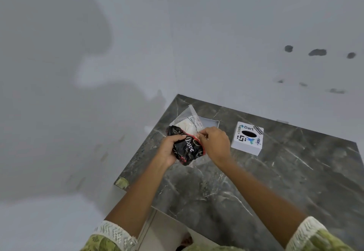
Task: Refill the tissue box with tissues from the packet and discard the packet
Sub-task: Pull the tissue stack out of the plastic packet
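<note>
Head view: left hand [169, 148] clamps the black Dove tissue packet [187, 146] above the marble countertop's [275, 181] far-left corner, steadying it while right hand [214, 144] pinches its clear end, likely to draw tissues. The box base [211, 123] sits open behind; its stickered lid [247, 138] rests aside.

Both forearms extended forward, left hand [169, 148] curled in a grip, right hand [214, 144] pinching, close together.

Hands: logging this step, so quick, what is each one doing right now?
Left hand: closed around the black tissue packet, held above the marble table.
Right hand: fingers pinching the packet's torn top edge.
</note>
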